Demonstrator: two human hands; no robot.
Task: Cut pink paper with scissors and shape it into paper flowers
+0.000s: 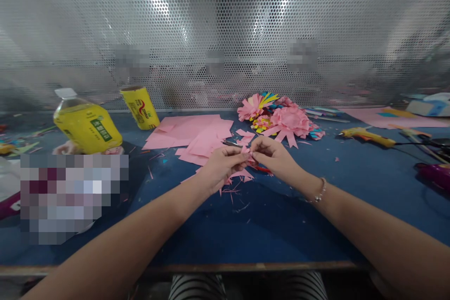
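Observation:
Between my two hands, over the middle of the table, is a small piece of pink paper (247, 151). My left hand (225, 165) pinches it from the left, and my right hand (272, 153) has its fingertips closed on the other side. Under and behind my hands lie scissors (263, 169) with a red handle, partly hidden. Pink paper sheets (191, 131) and cut scraps spread out beyond my left hand. Past my right hand sits a pile of paper flowers (290, 122) in pink, yellow and blue.
A bottle of yellow liquid (87, 122) and a yellow canister (140, 108) stand at the left. At the right lie a yellow glue gun (367, 137) with a cord and a purple tool (434, 176). A perforated metal panel (225, 18) closes the table's back.

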